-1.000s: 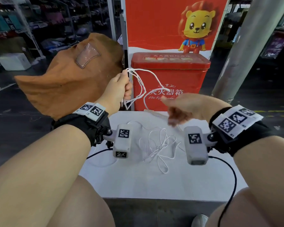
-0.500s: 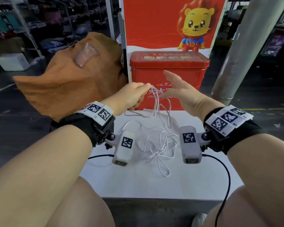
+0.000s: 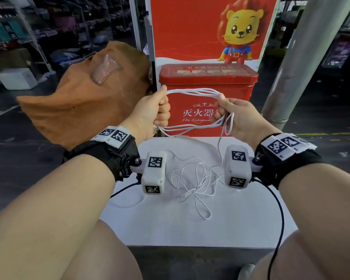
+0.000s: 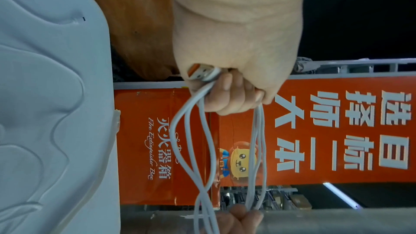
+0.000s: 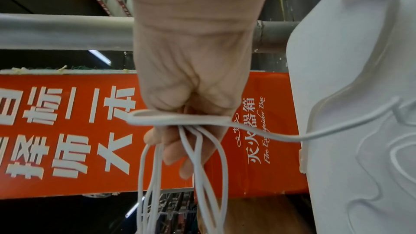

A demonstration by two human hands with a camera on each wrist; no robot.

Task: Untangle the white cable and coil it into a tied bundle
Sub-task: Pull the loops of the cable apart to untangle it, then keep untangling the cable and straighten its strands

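Several loops of the white cable (image 3: 192,91) stretch in the air between my two hands, above the far edge of the white table (image 3: 190,229). My left hand (image 3: 156,112) grips one end of the loops, with the cable's USB plug (image 4: 202,73) poking out of the fist. My right hand (image 3: 230,116) grips the other end, fingers curled round the strands (image 5: 198,149). From the right hand one strand drops to a loose tangle of cable (image 3: 194,184) lying on the table between my wrists.
A red fire-extinguisher box (image 3: 208,81) stands right behind the table, under a red poster with a cartoon lion. A brown cloth-covered shape (image 3: 85,102) sits at the left, a grey pillar (image 3: 303,57) at the right. My knees are at the table's near edge.
Both hands met at the cable, then drew apart. The right hand, open half a second ago, now grips the strands, and the loops are pulled out flat between the hands.
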